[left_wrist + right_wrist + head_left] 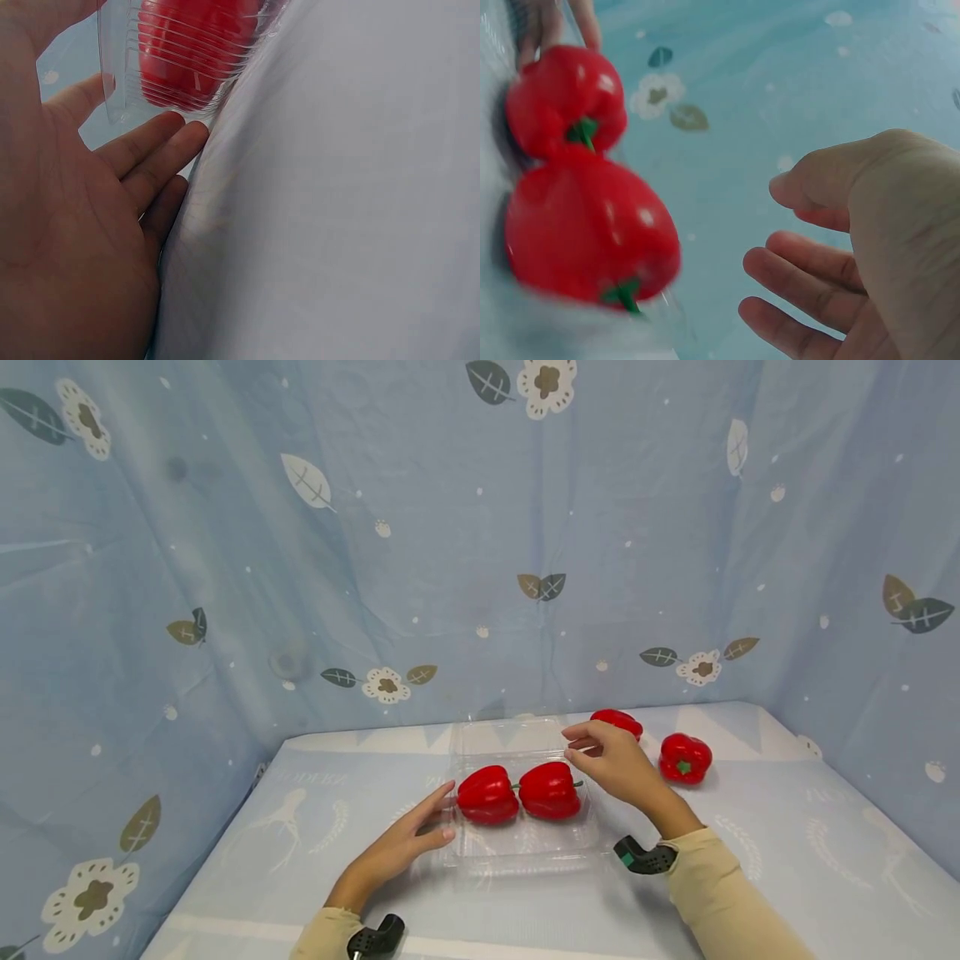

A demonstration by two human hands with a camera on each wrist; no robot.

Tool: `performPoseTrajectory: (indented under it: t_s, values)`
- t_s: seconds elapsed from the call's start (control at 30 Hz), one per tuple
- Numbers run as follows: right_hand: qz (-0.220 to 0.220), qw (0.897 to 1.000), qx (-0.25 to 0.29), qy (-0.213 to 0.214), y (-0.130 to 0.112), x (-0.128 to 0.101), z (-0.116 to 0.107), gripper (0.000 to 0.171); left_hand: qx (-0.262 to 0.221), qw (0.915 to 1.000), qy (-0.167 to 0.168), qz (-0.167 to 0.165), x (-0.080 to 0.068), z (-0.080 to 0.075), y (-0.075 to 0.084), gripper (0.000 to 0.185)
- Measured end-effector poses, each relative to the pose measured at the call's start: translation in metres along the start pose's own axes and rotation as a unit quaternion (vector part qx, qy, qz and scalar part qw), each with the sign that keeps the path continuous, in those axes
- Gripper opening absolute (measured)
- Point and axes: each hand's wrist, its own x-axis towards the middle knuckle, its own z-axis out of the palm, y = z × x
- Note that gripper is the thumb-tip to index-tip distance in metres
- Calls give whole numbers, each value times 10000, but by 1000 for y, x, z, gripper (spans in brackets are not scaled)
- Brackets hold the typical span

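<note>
Faint, unreadable lettering on the tablecloth (315, 793); no legible text elsewhere.

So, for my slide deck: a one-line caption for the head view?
Two red peppers in a clear tray; left hand touches its edge, right hand hovers open.

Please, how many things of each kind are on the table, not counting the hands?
Red bell peppers: 4, two in the tray and two on the cloth beside it
Clear plastic tray: 1
Total: 5
</note>
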Motion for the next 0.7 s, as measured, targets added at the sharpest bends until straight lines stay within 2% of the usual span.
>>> performPoseTrajectory:
  t_s: [0.2, 0.53, 0.7]
  values:
    - [438, 9987, -258, 105, 16, -5, -31, 33, -18, 10000, -35, 24, 4, 1, 0, 67]
    - [1056, 9906, -556, 672, 47, -15, -76, 43, 5, 9999, -6, -111, 2, -1, -1, 66]
    - [1444, 9820, -644, 1037, 62, -25, -92, 45, -25, 9999, -48, -101, 1, 0, 1, 66]
